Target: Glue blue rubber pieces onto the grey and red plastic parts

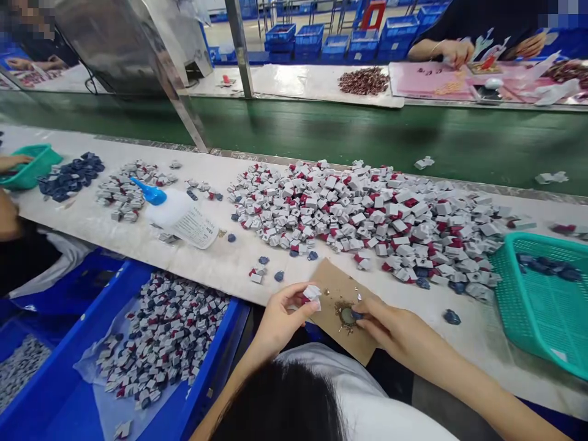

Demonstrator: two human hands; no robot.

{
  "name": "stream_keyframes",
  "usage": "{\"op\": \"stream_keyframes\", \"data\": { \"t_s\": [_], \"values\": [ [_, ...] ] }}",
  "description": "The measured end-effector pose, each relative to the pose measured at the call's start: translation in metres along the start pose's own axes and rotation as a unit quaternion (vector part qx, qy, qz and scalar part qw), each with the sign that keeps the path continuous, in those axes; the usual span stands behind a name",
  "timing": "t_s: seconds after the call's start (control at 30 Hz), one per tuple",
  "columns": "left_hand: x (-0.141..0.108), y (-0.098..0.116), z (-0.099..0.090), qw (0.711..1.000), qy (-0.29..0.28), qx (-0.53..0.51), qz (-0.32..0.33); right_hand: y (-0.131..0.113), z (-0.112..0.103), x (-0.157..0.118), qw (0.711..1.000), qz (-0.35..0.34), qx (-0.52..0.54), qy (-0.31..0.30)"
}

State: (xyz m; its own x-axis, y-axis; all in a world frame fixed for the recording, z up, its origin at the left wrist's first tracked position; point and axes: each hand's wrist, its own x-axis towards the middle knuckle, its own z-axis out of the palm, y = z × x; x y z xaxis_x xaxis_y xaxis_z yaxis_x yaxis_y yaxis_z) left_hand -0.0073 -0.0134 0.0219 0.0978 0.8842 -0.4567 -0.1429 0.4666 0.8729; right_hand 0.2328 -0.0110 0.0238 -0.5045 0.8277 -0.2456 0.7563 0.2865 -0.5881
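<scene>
Factory hall, with a green conveyor belt (294, 128) running across behind the workplace. Nearer stands a long pale worktop (220, 263). Below its front edge, to the left, a blue bin (214, 343) holds many small pieces. On the worktop a broad heap (349, 208) of white-and-red pieces lies loose, with a green basket (521, 300) to its right and a blue-capped bottle (184, 217) on its side to the left. In front of the heap, a cardboard sheet (331, 275) reaches over the worktop's near edge.

Left hand (287, 312): pinching one white-and-red piece (312, 294) at the sheet's left side. Right hand (386, 324): fingertips closed on a dark blue piece (356, 315), beside a round, greenish patch (348, 316) on the sheet. Contact with the patch cannot be determined.

Recommended practice, in this inspector's judgement: grip the blue piece by its outer edges, bring it to the patch lightly and level, keep fingertips clear of the surrounding residue, and hold the white-and-red piece steady, its faces unobstructed.
</scene>
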Motion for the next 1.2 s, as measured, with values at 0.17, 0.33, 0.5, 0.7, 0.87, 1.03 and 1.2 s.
{"op": "stream_keyframes", "data": {
  "t_s": [0.17,0.33,0.5,0.7,0.87,1.03,1.2],
  "values": [
    [0.004,-0.007,0.002,1.000,-0.023,-0.009,-0.001,-0.004,0.007,0.007,0.998,-0.006,-0.055,-0.021],
    [0.006,-0.007,0.009,0.995,-0.006,-0.094,-0.028,-0.005,0.006,0.010,0.997,-0.013,-0.065,-0.029],
    [0.005,-0.011,0.014,0.991,0.001,-0.136,-0.022,-0.006,-0.005,0.010,0.999,-0.029,-0.029,-0.024],
    [-0.003,-0.004,0.018,0.989,-0.020,-0.143,0.009,-0.031,-0.029,0.010,0.973,-0.030,0.176,0.145],
    [-0.008,0.003,0.024,0.985,-0.058,-0.164,0.010,-0.048,-0.027,0.013,0.953,-0.056,0.256,0.154],
    [-0.009,0.004,0.025,0.986,-0.058,-0.154,0.006,-0.051,-0.025,0.015,0.953,-0.061,0.271,0.120],
    [-0.010,0.001,0.027,0.991,-0.055,-0.123,0.024,-0.043,-0.026,0.015,0.958,-0.058,0.279,0.038]
  ]
}}
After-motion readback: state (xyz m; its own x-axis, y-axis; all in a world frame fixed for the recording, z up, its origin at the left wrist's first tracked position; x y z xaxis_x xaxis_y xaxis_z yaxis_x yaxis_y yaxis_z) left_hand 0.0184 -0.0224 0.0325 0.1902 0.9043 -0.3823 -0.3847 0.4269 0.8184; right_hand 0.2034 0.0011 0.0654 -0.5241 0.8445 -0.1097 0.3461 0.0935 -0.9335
